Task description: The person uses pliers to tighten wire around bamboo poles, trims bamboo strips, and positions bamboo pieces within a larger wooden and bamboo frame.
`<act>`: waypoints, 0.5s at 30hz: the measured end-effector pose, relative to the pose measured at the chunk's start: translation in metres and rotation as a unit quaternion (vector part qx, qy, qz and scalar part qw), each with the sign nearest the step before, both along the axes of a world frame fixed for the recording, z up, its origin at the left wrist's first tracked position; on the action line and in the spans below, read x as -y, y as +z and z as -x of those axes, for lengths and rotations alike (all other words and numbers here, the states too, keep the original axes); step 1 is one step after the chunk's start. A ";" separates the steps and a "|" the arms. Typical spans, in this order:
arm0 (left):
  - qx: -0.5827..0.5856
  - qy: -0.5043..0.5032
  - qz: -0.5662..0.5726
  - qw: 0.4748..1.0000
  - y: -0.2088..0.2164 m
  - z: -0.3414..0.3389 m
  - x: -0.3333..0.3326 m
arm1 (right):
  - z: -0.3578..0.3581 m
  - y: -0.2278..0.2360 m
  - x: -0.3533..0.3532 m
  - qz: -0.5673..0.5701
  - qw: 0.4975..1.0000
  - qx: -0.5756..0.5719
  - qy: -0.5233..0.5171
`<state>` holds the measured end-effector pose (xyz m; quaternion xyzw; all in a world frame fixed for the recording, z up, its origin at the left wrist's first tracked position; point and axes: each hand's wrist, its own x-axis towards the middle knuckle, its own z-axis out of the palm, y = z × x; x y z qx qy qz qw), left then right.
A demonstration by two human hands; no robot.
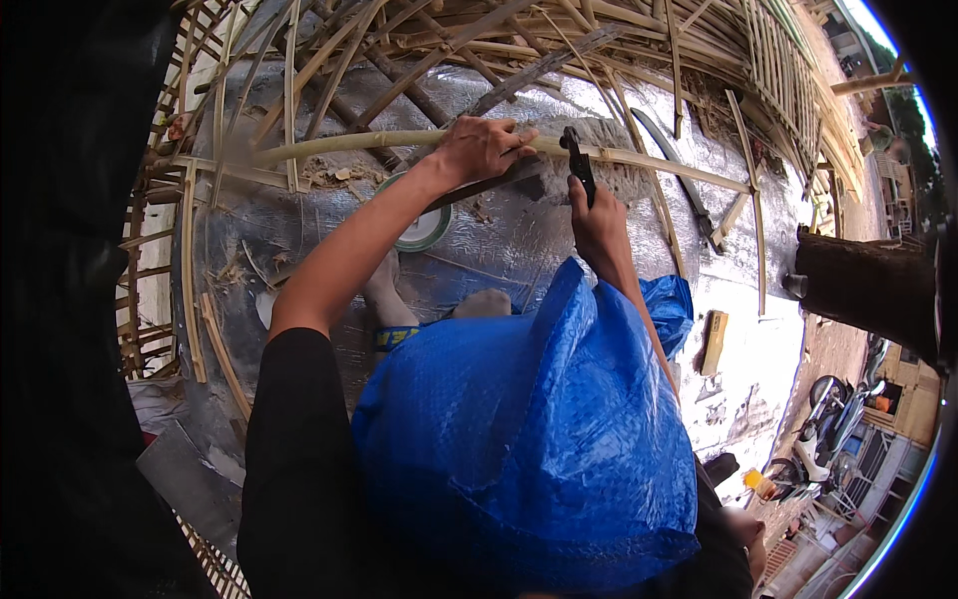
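Silver sheet (519, 240) underfoot, wrinkled and shiny, littered with shavings. Blue tarp (539, 419) draped over the person's lap. Pale strips (479, 30) heaped and crossing along the far side. Dark log (863, 283) juts in from the right.

Pole (349, 143): long, pale, slender, lying crosswise ahead of the tarp, its left stretch slightly bowed. Curved knife (682, 178) rests on the sheet; the pole crosses above it, well right of both hands.

Left hand (482, 152) is over the pole near its middle, fingers bent around it and gripping; pole runs out on both sides of them. Right hand (602, 222) sits lower and to the right, fingers closed round the handle of a black tool (579, 165). Pole passes just beyond these fingers, behind the tool's head; cannot tell if head and pole touch.

Green-rimmed ring (427, 232) partly hidden by the left forearm. Wooden block (715, 342) at right, beside the tarp.
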<state>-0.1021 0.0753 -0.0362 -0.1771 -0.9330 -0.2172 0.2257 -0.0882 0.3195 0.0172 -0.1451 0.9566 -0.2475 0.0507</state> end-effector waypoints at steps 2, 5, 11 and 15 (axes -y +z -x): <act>-0.021 0.021 0.017 0.999 0.004 0.006 0.010 | 0.002 0.007 0.014 0.030 0.999 -0.046 0.000; 0.009 -0.016 0.013 1.000 0.001 -0.007 -0.001 | -0.031 0.029 0.009 0.304 0.947 -0.098 -0.042; -0.040 -0.029 -0.011 0.999 -0.001 -0.001 0.007 | -0.007 0.012 0.007 0.184 0.982 -0.029 -0.023; -0.047 -0.014 -0.006 0.999 -0.017 -0.005 0.001 | -0.012 -0.002 0.003 0.205 0.977 0.035 -0.050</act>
